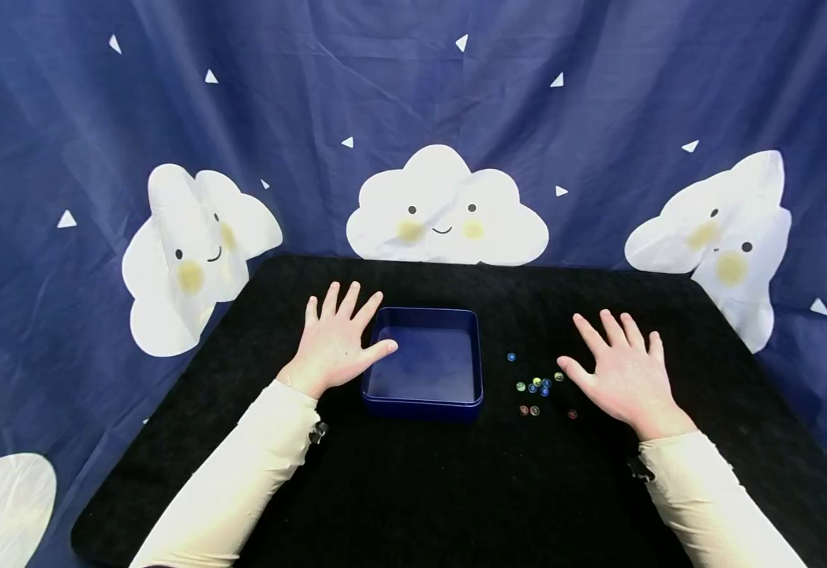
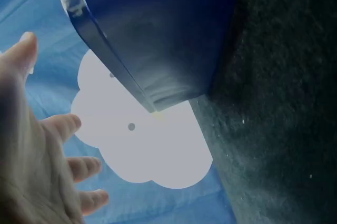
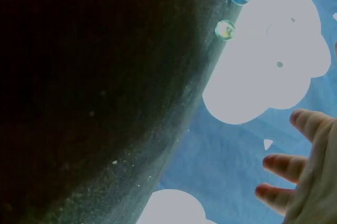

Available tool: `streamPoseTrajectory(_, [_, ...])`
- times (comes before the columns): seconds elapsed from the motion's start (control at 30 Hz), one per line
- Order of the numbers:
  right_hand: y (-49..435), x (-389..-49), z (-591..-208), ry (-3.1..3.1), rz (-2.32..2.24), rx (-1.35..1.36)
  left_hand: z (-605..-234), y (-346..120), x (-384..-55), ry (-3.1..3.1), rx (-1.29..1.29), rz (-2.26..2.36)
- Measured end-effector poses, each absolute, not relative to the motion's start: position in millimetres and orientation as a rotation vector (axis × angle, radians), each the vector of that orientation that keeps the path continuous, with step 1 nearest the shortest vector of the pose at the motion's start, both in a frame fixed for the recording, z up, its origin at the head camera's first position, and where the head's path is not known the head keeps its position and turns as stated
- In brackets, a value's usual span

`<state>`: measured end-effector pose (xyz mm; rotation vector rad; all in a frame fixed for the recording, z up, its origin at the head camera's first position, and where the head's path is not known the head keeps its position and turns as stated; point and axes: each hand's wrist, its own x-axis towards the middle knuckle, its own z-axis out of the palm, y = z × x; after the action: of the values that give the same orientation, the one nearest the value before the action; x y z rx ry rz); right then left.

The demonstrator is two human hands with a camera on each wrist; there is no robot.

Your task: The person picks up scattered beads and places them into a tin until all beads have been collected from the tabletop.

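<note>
A square dark blue open box (image 1: 424, 409) stands on the black table, its inside bare. My left hand (image 1: 335, 347) is spread beside its left wall, the thumb reaching over the rim in the head view. In the left wrist view the box wall (image 2: 158, 40) rises next to that hand (image 2: 37, 145), apart from it. Several glass marbles (image 1: 533, 388) in blue, green-yellow and reddish tones lie right of the box. Just right of them my right hand (image 1: 630, 383) is spread, holding nothing. The right wrist view shows its fingers (image 3: 284, 167) apart from a greenish marble (image 3: 225, 30).
The black table (image 1: 456, 489) has rounded corners and extends around both hands. Behind it hangs a dark blue curtain (image 1: 413, 95) printed with smiling white clouds (image 1: 449, 189) and small white triangles. One blue marble (image 1: 511, 357) lies apart, nearer the back.
</note>
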<state>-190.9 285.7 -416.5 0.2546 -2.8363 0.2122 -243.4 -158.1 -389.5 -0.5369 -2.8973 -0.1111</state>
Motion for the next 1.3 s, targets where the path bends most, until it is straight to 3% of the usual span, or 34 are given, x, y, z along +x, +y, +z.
streamPoseTrajectory(0.6, [272.1, -192.1, -407.7, -2.719, 0.337, 0.401, -385.1, -152.0, -239.4, -2.961, -0.44, -0.61])
streamPoseTrajectory(1.3, [239.5, -220.6, -408.6, -2.893, 0.544, 0.492, -418.3, -164.5, -275.7, -2.988, -0.262, -1.609])
